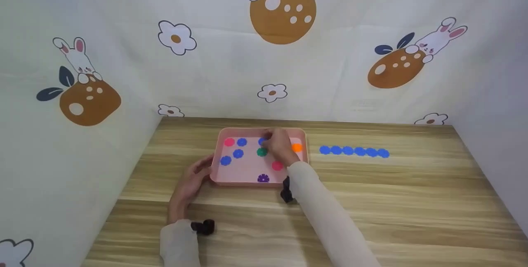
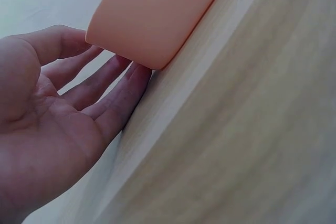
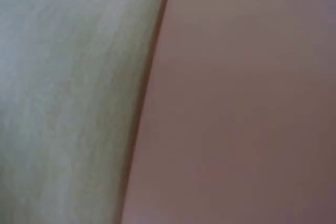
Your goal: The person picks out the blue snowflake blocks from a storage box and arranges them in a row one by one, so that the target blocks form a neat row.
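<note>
Blue disc [image 1: 261, 141] beside bent right grip [image 1: 278, 140], hold unclear, loose left grip [image 1: 194, 179] against tray [image 1: 241, 173]

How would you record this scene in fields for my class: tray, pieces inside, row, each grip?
Container: pink tray on wooden table
Visible inside: four blue pieces, two pink, one green, one orange, one purple
Outside: row of six blue pieces, right of tray
Left grip: touching tray's left side
Right grip: over tray; anything held is hidden

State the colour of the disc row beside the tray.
The disc row is blue, clearest in the head view.
</note>
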`<act>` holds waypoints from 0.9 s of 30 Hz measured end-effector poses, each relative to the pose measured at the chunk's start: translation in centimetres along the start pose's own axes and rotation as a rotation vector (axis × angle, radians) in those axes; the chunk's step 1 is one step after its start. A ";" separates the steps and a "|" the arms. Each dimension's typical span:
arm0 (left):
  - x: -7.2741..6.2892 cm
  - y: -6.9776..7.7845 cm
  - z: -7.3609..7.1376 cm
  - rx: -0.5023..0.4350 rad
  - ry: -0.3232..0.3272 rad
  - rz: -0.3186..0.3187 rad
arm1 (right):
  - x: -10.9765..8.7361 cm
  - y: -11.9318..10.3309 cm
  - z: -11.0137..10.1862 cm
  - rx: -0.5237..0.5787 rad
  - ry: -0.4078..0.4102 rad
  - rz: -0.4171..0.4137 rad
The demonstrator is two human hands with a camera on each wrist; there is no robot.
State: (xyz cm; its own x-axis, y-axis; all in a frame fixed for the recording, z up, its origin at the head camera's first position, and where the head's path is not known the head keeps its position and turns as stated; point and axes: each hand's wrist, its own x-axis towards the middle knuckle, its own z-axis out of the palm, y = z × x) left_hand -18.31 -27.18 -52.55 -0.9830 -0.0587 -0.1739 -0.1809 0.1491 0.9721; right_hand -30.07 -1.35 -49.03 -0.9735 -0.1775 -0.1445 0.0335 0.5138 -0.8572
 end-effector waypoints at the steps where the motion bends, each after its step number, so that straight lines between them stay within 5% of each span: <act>1: 0.0 0.0 0.0 -0.006 0.000 0.001 | 0.1 0.0 0.0 -0.005 -0.001 -0.003; 27: 0.0 0.0 0.1 -0.018 0.002 -0.021 | 0.5 0.3 0.4 -0.142 -0.033 -0.017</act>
State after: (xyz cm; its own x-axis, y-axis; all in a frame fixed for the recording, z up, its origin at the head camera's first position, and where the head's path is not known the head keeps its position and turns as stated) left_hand -18.32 -27.13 -52.57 -0.9789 -0.0632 -0.1942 -0.2010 0.1299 0.9709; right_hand -30.49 -1.63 -49.51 -0.9655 -0.2135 -0.1491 -0.0173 0.6238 -0.7814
